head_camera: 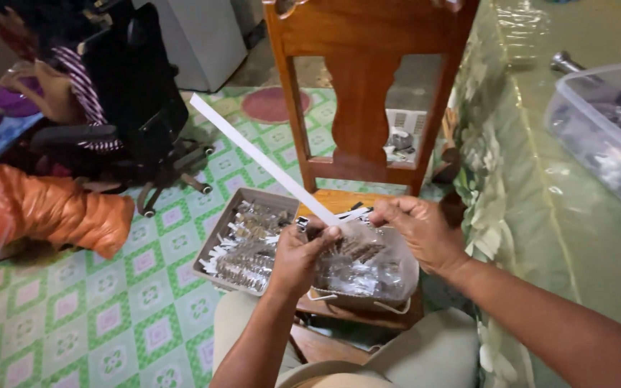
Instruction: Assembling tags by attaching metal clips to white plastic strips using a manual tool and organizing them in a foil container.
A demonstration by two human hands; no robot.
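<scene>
- left hand (303, 251) is pinching the near end of a long white strip (253, 154), grip clamped on it; strip is slanting up and away.
- right hand (415, 230) is closing fingers on a clear plastic bag (368, 266) just beside that grip.
- grey tray (213, 248) is sitting under both grips.
- step looks like feeding the strip to the bag; next calls for steady alignment.

The long white strip (260, 159) is looking like matt paper, flat and smooth. The small packets (357, 262) under the hands are showing as clear glossy plastic, crinkling and catching light. The tray (218, 233) is looking like dull grey plastic (or card, hard to tell). The chair (364, 79) is gleaming as varnished reddish wood. The table cover (576, 237) is shining like a glossy plastic sheet, the tub (598, 129) being cloudy plastic. The orange bag (44, 212) is glistening, wrinkled plastic.
</scene>
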